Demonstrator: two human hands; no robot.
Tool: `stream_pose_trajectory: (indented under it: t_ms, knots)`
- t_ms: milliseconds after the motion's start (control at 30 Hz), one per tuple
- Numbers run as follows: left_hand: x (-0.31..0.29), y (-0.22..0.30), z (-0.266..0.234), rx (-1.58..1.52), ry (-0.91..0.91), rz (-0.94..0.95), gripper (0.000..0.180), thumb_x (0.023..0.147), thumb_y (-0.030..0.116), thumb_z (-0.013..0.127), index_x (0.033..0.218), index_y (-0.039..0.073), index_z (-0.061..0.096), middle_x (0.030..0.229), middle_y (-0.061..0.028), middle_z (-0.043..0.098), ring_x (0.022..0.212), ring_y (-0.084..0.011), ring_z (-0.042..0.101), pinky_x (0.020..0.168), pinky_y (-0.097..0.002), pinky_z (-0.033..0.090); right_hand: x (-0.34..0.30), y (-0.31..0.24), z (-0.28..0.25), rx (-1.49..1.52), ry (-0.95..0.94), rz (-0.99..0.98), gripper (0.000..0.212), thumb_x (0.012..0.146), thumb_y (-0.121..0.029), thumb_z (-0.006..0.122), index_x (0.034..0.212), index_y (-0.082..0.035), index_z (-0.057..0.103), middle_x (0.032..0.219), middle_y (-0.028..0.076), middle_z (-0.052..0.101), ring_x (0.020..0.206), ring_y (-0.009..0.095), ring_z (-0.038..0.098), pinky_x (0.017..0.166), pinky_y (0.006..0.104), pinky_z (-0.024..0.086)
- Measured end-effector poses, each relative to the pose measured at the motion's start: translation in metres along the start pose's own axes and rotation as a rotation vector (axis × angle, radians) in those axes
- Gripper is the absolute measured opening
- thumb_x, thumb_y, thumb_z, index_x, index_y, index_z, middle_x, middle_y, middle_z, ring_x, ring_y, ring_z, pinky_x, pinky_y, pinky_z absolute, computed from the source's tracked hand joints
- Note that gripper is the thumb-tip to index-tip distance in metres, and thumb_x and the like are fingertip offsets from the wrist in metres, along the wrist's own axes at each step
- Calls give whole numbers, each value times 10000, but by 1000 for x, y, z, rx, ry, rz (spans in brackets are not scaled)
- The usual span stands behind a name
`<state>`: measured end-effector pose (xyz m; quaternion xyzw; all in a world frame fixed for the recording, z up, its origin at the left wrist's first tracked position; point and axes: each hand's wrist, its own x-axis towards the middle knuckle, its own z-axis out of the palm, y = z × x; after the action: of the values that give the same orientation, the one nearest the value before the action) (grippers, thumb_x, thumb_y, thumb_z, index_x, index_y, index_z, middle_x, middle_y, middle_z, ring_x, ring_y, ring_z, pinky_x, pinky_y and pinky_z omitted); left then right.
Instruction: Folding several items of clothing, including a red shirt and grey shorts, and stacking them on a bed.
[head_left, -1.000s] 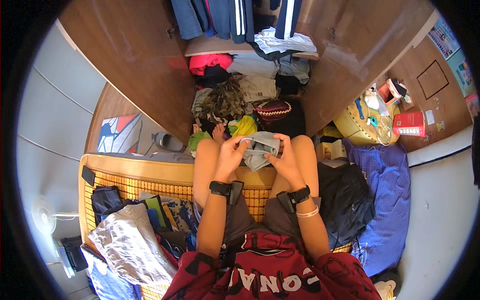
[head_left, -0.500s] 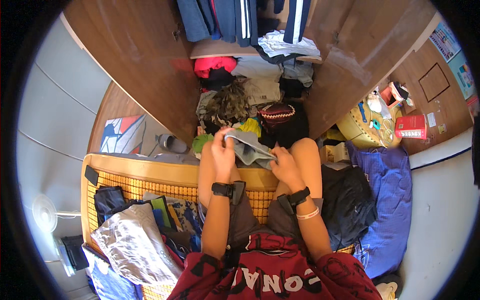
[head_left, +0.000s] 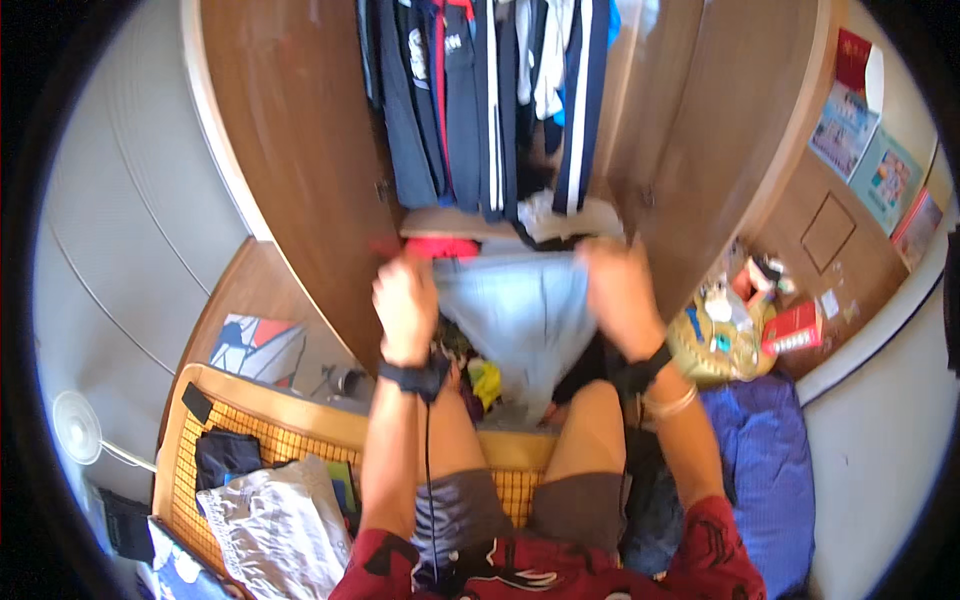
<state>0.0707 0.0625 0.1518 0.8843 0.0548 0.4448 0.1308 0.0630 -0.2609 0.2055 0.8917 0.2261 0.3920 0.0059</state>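
A light grey-blue garment (head_left: 520, 310) hangs stretched between my hands in front of the open wardrobe, tapering toward my knees. Motion blur hides its exact kind. My left hand (head_left: 405, 312) is closed on its upper left corner, while my right hand (head_left: 622, 300) grips the upper right corner. Behind and below it lies a heap of clothes in the wardrobe's lower compartment, where a red cloth (head_left: 440, 247) and a yellow cloth (head_left: 485, 383) show. The garment covers most of that heap.
Dark striped trousers (head_left: 490, 120) hang above, between brown wardrobe doors (head_left: 290, 130). A pale garment (head_left: 275, 530) lies on the bead-matted bed at left, and blue bedding (head_left: 765, 480) at right. A round yellow stool (head_left: 712, 335) bears small items. A white fan (head_left: 78, 427) stands far left.
Both hands have risen and moved apart, spreading the garment that was bunched low between them. The view has tilted up, showing more of the hanging clothes.
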Motion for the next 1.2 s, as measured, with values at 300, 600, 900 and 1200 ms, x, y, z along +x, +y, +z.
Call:
stream_pose_trajectory:
  t_ms: [300, 600, 900, 1200]
  knots:
    - [53, 90, -73, -588, 566, 462, 459, 919, -33, 644, 1377, -4, 643, 1249, -291, 660, 1106, -427, 677, 1009, -513, 520, 20, -51, -47, 335, 589, -81, 164, 862, 16, 661, 982, -62, 741, 1054, 143, 754, 1111, 344, 673, 1082, 528, 468]
    - [-192, 19, -27, -482, -525, -90, 206, 832, -55, 647, 893, 72, 796, 1049, -164, 751, 1096, -388, 672, 969, -469, 545, -215, -81, 108, 740, -682, 327, 214, 848, -188, 658, 985, -55, 755, 877, 261, 718, 868, 477, 688, 771, 539, 553]
    - [-206, -34, 22, -793, -203, -440, 331, 1034, 21, 432, 1300, 44, 629, 1267, -105, 689, 842, -192, 670, 748, -332, 557, -194, -85, 107, 1064, -192, 777, 187, 980, -186, 716, 1033, -10, 684, 919, 155, 679, 796, 258, 643, 727, 376, 515]
    - [-204, -26, 20, -1220, -327, -655, 245, 1108, 98, 491, 1289, -9, 618, 1269, -123, 667, 1045, -196, 701, 818, -339, 604, -180, -90, 97, 986, -46, 872, 201, 1086, -188, 617, 1140, 3, 654, 978, 101, 688, 864, 167, 610, 801, 303, 499]
